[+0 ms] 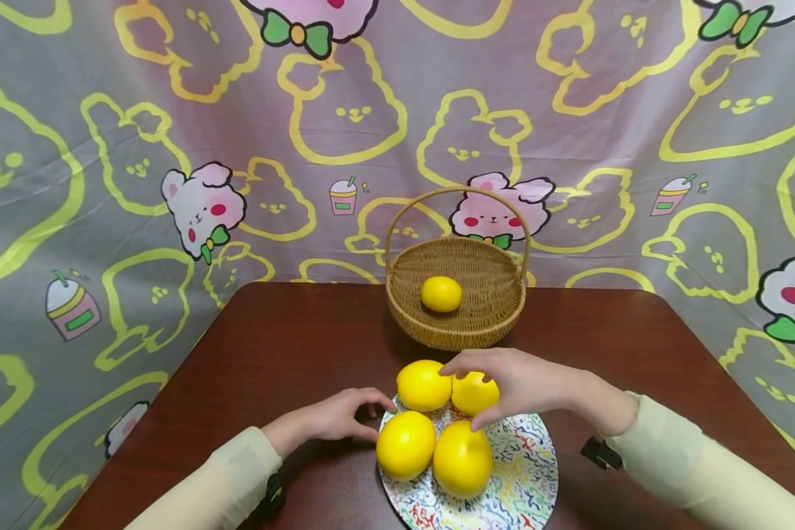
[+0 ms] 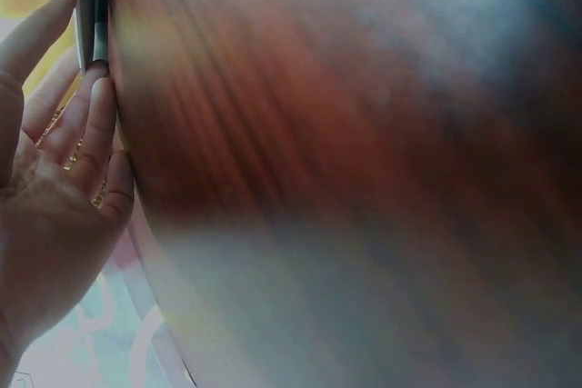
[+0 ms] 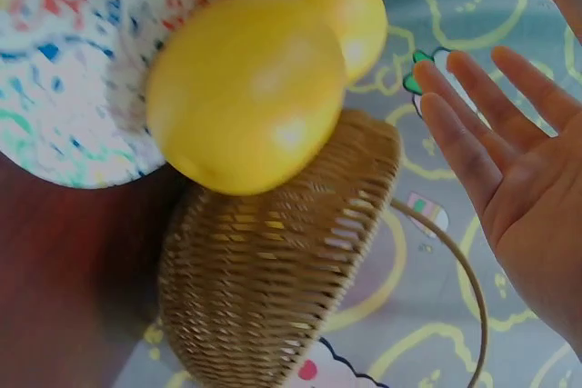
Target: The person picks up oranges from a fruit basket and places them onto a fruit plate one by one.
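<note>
Several yellow lemons [image 1: 406,445] sit grouped on the left half of a round plate [image 1: 526,471] with colourful speckles. My left hand [image 1: 334,417] is at the plate's left rim; in the left wrist view its fingertips touch the plate's edge [image 2: 88,15]. Over the back right lemon [image 1: 475,397] hovers my right hand [image 1: 520,383], fingers spread and bent slightly down, partly hiding that fruit. The right wrist view has the palm [image 3: 546,188] bare, apart from the large near lemon [image 3: 245,93]. Behind the plate stands a wicker basket [image 1: 464,335] with one lemon [image 1: 441,294] inside.
The brown wooden table [image 1: 291,324] runs back to a patterned cloth [image 1: 344,243] hanging behind it. A tall thin handle [image 1: 460,189] arches over the basket. Dark straps [image 1: 601,453] sit at the wrists under pale sleeves.
</note>
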`<state>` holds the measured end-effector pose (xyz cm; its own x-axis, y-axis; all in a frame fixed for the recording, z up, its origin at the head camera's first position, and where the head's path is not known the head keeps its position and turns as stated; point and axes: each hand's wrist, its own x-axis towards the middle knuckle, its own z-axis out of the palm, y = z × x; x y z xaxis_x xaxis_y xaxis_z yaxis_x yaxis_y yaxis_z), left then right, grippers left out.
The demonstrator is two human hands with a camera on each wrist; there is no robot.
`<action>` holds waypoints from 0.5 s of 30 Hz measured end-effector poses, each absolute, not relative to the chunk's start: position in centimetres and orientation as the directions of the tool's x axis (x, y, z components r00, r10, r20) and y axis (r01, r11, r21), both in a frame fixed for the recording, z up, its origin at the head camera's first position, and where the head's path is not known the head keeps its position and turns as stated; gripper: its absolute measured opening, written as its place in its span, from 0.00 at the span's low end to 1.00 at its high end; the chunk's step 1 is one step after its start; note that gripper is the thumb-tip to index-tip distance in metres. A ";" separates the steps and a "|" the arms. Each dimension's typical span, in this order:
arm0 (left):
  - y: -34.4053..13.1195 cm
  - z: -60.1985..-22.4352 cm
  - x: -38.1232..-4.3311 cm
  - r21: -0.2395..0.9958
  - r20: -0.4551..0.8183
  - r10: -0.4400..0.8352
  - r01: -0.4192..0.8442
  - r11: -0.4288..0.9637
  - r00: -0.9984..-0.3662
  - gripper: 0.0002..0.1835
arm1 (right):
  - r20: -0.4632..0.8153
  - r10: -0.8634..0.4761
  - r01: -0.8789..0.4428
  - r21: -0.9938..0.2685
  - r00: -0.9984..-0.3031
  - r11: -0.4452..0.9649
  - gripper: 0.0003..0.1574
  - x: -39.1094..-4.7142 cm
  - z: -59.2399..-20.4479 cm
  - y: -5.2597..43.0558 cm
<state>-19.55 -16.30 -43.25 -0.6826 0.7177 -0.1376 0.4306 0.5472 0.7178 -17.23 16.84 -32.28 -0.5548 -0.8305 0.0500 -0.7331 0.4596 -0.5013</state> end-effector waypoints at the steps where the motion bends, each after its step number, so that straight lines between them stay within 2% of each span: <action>1: -16.3 -43.2 -19.5 0.717 -0.137 0.717 0.431 0.547 -0.683 0.22 | 0.058 -0.826 -0.732 -0.501 -0.560 0.461 0.43 -17.5 -32.0 16.8; 8: -16.3 -43.2 -19.5 0.715 -0.139 0.715 0.430 0.551 -0.685 0.21 | 0.152 -0.812 -0.758 -0.487 -0.564 0.435 0.42 -19.8 -30.1 16.7; 15: -16.3 -43.1 -19.5 0.718 -0.137 0.719 0.432 0.547 -0.682 0.21 | 0.223 -0.771 -0.763 -0.453 -0.597 0.460 0.39 -22.6 -28.9 16.2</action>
<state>-19.50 -16.27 -43.13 -0.6818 0.7186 -0.1371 0.4317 0.5466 0.7175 -22.58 16.21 -28.85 -0.5969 -0.7708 0.2228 -0.7634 0.4603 -0.4531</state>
